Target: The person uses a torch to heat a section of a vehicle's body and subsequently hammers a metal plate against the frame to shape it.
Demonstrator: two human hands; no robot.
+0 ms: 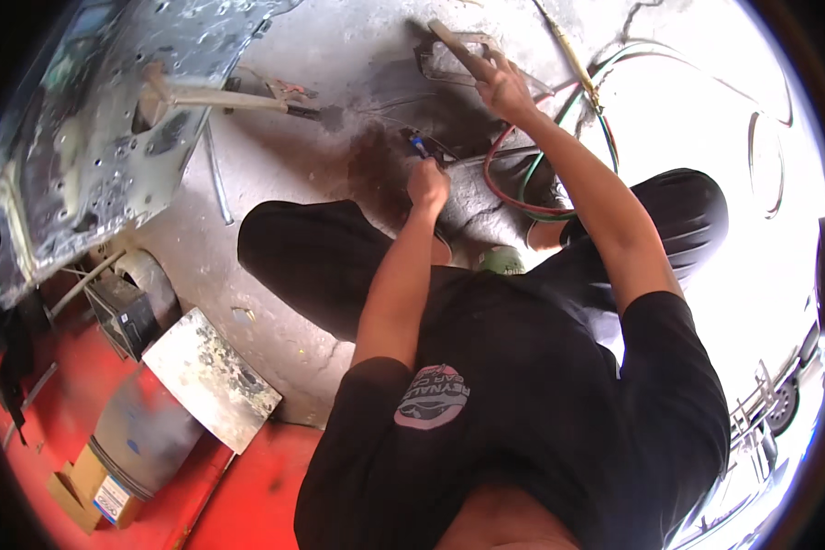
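My right hand (504,89) is closed around a flat brown bar (458,48), whose far end points up and to the left. Beneath that bar lies a rectangular metal frame piece (424,62) on the concrete. Lower and to the left, my left hand (428,186) grips a small tool with a blue part (419,145) showing beyond the fingers; its exact kind cannot be made out. Dark stains and thin rods or wires lie on the floor around its end. Between my folded legs stands a green can (501,260).
A dented metal vehicle panel (110,119) fills the upper left, with a wooden-handled hammer (215,98) across its edge. Red and green hoses (500,188) run to a brass torch (573,64) on my right. Lower left are a metal sheet (215,378), black box (124,316) and cardboard box (87,490).
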